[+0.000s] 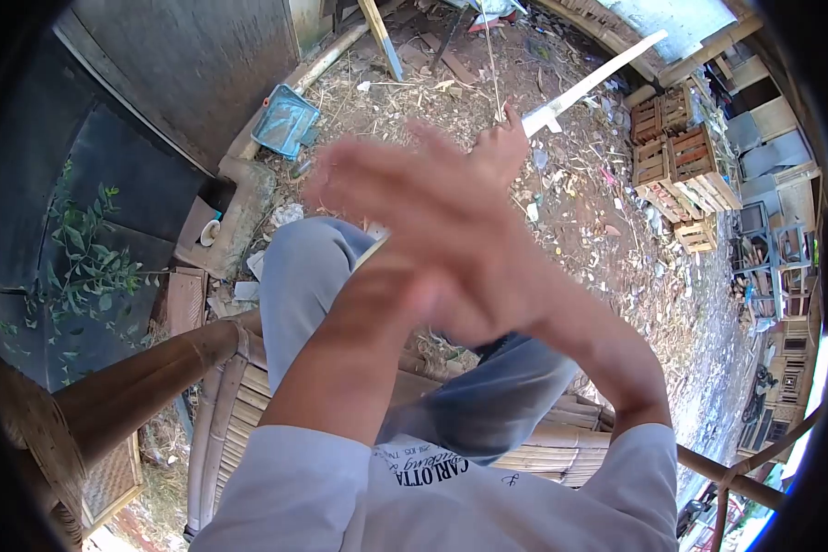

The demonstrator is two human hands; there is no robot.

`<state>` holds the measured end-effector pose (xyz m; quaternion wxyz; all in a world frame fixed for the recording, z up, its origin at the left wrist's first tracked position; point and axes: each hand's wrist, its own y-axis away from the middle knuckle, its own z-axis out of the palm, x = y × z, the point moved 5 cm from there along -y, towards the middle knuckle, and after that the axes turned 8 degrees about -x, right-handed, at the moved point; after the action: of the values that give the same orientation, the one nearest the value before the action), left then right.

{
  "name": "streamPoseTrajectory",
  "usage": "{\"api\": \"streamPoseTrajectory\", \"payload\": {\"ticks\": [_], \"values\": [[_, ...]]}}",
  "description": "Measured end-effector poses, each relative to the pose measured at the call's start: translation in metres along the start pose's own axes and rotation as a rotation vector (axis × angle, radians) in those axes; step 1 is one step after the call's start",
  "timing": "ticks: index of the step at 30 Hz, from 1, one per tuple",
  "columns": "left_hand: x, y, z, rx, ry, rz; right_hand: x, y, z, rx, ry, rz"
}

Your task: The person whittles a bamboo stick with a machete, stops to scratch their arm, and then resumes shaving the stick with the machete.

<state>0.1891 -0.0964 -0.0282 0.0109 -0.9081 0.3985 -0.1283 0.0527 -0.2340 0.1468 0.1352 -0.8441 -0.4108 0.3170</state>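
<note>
My left hand [501, 149] reaches up and away, its fingers closed on a long pale strip [603, 81] that slants to the upper right. A short white piece sticks out sideways from the strip near the fingers. My right hand [432, 207] crosses over my left forearm, close to the camera and smeared by motion. Its fingers stretch toward the upper left, and no object shows in it. The crossed right hand and forearm hide part of my left arm.
Below are my bent knees [304, 276] and a slatted bamboo seat [239, 428]. A blue plastic basket [286, 121] lies on the littered ground. Wooden crates [676, 170] stand at the right. A thick bamboo pole [147, 373] and a leafy plant [87, 244] are at the left.
</note>
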Motion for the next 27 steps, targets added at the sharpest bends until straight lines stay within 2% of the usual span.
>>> {"api": "streamPoseTrajectory", "payload": {"ticks": [1,3,4,5,6,7,8,10,12,13,14,15,16,19,20,23,25,27], "values": [[0.001,0.006,-0.012,0.026,0.037,-0.029,0.012,0.012,0.009,0.017,0.006,0.001],[-0.002,0.009,-0.025,-0.006,0.101,-0.073,0.041,0.061,0.052,-0.294,0.257,-0.227],[-0.006,0.010,-0.025,-0.028,0.177,-0.129,0.098,0.080,0.024,-0.440,0.527,0.340],[-0.011,0.023,-0.026,0.488,0.267,0.027,0.151,0.109,-0.009,-0.306,0.809,0.640],[-0.011,0.025,-0.033,0.484,0.278,0.028,0.159,0.117,-0.047,-0.052,0.902,1.020],[-0.014,0.017,-0.042,0.257,0.232,-0.039,0.177,0.139,-0.079,0.215,0.702,1.130],[-0.018,0.012,-0.042,0.025,0.181,-0.106,0.166,0.129,-0.086,0.217,0.699,1.130],[-0.017,0.012,-0.054,0.029,0.209,-0.105,0.143,0.126,-0.108,0.641,0.243,1.067],[-0.020,0.012,-0.062,0.103,0.467,-0.208,0.183,0.137,-0.084,0.720,-0.048,1.120],[-0.022,0.011,-0.065,0.177,0.547,-0.204,0.196,0.138,-0.064,0.686,-0.253,1.239],[-0.019,0.011,-0.069,0.169,0.538,-0.172,0.204,0.136,-0.043,0.650,-0.465,1.344],[-0.020,0.014,-0.075,0.185,0.643,-0.181,0.206,0.133,-0.028,0.636,-0.721,1.323],[-0.022,0.016,-0.080,0.201,0.746,-0.194,0.207,0.127,-0.015,0.609,-0.977,1.280],[-0.021,0.025,-0.096,0.245,0.824,-0.200,0.208,0.106,-0.002,0.572,-1.206,0.978],[-0.022,0.026,-0.099,0.265,0.879,-0.231,0.189,0.090,-0.008,0.787,-1.181,0.895],[-0.024,0.023,-0.096,0.307,0.930,-0.204,0.174,0.095,-0.006,0.819,-0.844,1.044],[-0.023,0.022,-0.094,0.325,1.035,-0.147,0.170,0.095,-0.009,0.814,-0.768,1.001],[-0.025,0.018,-0.091,0.299,1.084,-0.175,0.178,0.098,-0.011,0.808,-0.603,0.901]]}}
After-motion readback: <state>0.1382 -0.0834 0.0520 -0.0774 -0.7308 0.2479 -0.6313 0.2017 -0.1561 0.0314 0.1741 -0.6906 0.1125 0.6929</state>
